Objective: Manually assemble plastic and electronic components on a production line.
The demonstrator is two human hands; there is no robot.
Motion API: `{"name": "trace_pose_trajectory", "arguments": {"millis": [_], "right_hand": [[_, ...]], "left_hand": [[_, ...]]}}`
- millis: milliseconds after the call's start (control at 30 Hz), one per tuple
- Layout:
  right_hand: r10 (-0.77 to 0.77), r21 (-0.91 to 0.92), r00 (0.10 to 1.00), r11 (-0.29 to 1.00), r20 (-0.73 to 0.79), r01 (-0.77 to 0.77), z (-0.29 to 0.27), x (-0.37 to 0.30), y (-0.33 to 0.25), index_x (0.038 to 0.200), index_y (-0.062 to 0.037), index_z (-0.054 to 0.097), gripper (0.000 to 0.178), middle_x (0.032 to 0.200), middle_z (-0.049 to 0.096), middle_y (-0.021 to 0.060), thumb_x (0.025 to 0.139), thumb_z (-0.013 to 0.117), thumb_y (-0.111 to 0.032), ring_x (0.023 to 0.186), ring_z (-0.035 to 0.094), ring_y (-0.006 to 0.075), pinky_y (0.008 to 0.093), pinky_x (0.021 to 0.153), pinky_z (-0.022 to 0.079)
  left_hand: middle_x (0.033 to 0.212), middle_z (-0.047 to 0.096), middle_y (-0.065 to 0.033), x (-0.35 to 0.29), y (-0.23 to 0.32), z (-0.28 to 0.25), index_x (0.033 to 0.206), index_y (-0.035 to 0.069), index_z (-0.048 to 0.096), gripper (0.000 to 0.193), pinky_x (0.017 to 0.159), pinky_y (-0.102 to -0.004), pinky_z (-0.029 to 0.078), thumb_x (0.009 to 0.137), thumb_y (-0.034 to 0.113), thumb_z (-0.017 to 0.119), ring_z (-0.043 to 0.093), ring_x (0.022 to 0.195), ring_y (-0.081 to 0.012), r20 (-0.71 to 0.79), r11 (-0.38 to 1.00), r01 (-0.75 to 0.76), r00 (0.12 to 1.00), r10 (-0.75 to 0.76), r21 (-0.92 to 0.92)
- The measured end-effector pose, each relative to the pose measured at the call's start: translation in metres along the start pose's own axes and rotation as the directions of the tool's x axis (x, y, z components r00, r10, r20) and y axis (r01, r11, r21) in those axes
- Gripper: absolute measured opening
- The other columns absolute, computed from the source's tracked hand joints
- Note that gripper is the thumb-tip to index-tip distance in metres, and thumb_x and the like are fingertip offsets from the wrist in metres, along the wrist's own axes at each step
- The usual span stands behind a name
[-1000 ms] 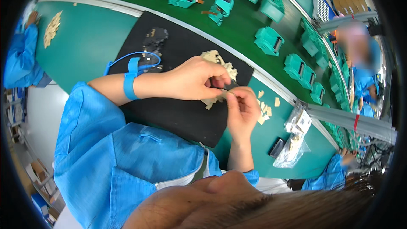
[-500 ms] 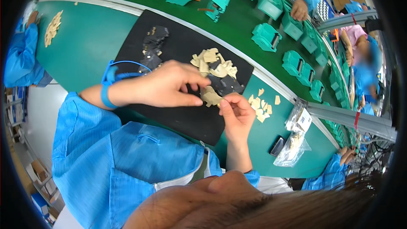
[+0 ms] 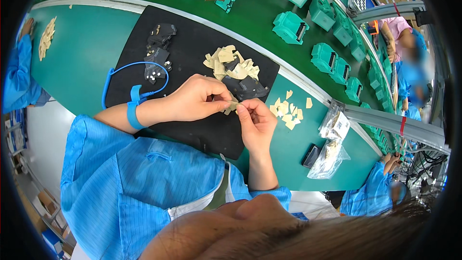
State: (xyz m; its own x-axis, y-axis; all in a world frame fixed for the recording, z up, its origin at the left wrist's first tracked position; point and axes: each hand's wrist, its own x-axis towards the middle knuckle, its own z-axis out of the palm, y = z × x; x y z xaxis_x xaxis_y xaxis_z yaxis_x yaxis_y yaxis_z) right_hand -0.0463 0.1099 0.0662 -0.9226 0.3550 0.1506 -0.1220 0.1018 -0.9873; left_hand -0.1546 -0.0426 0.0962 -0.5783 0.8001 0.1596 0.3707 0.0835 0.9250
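Observation:
Over a black mat (image 3: 192, 62), my left hand (image 3: 197, 98) and my right hand (image 3: 255, 123) meet and pinch one small beige paper piece (image 3: 232, 107) between their fingertips. Just beyond the hands lies a heap of beige pieces (image 3: 231, 63) with a few small black parts (image 3: 245, 86) beside it. A blue wrist strap (image 3: 134, 108) with a coiled blue cord sits on my left wrist. More black parts (image 3: 158, 50) lie at the mat's far left.
Loose beige scraps (image 3: 288, 110) lie on the green table right of the mat. Clear bags (image 3: 332, 139) and a black block (image 3: 312, 156) sit nearer the edge. Teal housings (image 3: 288, 26) ride the dark green conveyor behind. Other people work at left and right.
My hands have drawn nearer to me on the mat, both still working the beige piece. The heap and black parts now show beyond them.

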Motion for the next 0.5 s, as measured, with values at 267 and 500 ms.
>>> {"name": "trace_pose_trajectory", "arguments": {"millis": [267, 500], "right_hand": [[-0.594, -0.724, 0.79, 0.477, 0.152, 0.497, 0.011, 0.0, -0.002, 0.087, -0.0029, 0.062, 0.018, 0.079, 0.056, 0.005, 0.071, 0.071, -0.006, 0.055, 0.057, 0.0189, 0.0284, 0.048, 0.047], [-0.506, -0.73, 0.835, 0.485, 0.215, 0.482, 0.011, -0.001, -0.009, 0.081, -0.002, 0.061, 0.013, 0.078, 0.059, 0.0065, 0.071, 0.065, 0.005, 0.062, 0.06, 0.0191, 0.0278, 0.051, 0.048]], "left_hand": [[0.083, 0.061, -0.0065, -0.004, -0.01, 0.01, 0.08, 0.002, 0.064, 0.006, 0.055, -0.0256, 0.045, 0.075, 0.0, 0.067, 0.058, 0.069, -0.0132, -0.047, 0.999, -0.03, 0.998, 0.031, 0.028], [0.082, 0.059, -0.0044, -0.004, -0.009, 0.016, 0.075, 0.005, 0.064, 0.004, 0.064, -0.0343, 0.048, 0.072, 0.003, 0.066, 0.059, 0.078, -0.0247, -0.044, 0.9, -0.213, 0.968, 0.247, 0.381]]}}
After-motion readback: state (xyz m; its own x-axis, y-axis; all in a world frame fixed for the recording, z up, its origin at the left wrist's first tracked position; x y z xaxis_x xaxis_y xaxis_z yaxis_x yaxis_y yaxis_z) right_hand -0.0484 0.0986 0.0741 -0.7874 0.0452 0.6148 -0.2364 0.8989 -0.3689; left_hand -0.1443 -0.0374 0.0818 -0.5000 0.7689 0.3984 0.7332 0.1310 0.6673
